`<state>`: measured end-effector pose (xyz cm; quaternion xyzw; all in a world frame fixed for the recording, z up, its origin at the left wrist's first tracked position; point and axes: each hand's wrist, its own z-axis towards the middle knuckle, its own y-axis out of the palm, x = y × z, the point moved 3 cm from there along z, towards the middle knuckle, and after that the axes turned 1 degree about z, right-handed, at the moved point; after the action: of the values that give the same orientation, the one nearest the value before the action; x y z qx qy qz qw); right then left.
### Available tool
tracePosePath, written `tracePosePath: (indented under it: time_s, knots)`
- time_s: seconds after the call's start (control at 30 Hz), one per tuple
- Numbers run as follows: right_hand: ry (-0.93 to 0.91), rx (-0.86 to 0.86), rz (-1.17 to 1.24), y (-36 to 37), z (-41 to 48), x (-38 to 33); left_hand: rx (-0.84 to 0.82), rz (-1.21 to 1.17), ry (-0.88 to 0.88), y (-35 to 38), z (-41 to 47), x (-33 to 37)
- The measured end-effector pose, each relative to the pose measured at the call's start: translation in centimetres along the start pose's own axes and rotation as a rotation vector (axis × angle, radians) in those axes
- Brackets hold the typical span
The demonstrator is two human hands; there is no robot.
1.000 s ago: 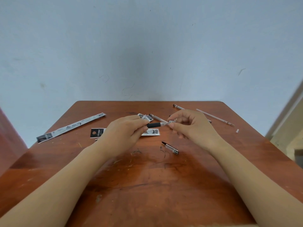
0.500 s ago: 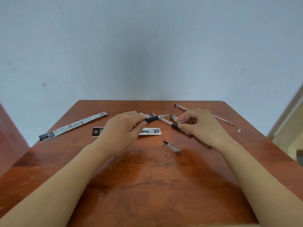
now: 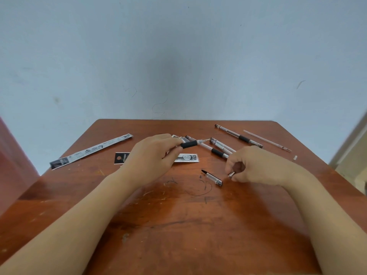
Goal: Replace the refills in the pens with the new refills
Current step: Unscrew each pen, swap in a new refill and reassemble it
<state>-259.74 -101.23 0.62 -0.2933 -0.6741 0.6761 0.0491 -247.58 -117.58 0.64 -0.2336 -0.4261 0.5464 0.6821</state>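
Observation:
My left hand (image 3: 155,155) grips a pen barrel (image 3: 191,144) by its black grip, refill tip pointing right. My right hand (image 3: 250,165) pinches a small metal pen tip cone (image 3: 231,174) just above the table. A clear pen cap (image 3: 213,178) with a black end lies between my hands. Two more pens (image 3: 220,148) lie crossed behind my right hand. A further pen (image 3: 238,136) and a thin clear refill (image 3: 266,140) lie at the back right.
A long refill wrapper (image 3: 90,151) lies at the back left of the wooden table (image 3: 178,225). A second printed wrapper (image 3: 186,157) sits partly under my left hand. A tiny white piece (image 3: 295,157) lies near the right edge. A wall stands behind.
My right hand has drawn away from the pen, moving toward me and down to the table with the metal tip cone. My left hand holds the barrel nearly in place.

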Motion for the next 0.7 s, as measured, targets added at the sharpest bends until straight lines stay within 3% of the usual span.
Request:
tracePosePath:
  time_s: [0.17, 0.37, 0.57, 0.7]
  knots:
    - [0.002, -0.041, -0.072, 0.4, 0.1, -0.2, -0.009, 0.008, -0.002, 0.1, 0.0, 0.1]
    - [0.002, -0.064, 0.009, 0.2, -0.1, 0.0, -0.003, 0.016, 0.018, 0.2, 0.0, 0.1]
    - [-0.028, 0.377, 0.284, -1.4, -0.4, -0.5, 0.003, 0.024, 0.054, 0.3, 0.0, 0.3]
    - [-0.113, 0.454, 0.365, -1.2, -0.5, -1.9, 0.012, 0.012, 0.076, 0.4, 0.0, 0.4]
